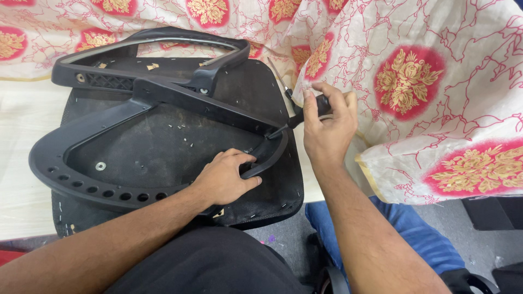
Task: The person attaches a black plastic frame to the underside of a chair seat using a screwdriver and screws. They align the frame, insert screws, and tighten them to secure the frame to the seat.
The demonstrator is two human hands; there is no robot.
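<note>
A black plastic chair frame [71,144] lies on a black fabric seat pad [239,87] on a pale table [22,125]. My left hand [226,177] grips the frame's curved rim near its right end. My right hand [327,122] is closed on a black-handled screwdriver [321,106], its tip pressed against the frame's right end. A second thin metal tool [278,76] lies on the pad just above that hand.
A cream cloth with red and gold flowers [425,98] covers the table's back and right side. Small staples [180,128] lie scattered on the pad. A washer [100,166] sits inside the frame. My legs and a chair base [332,277] are below.
</note>
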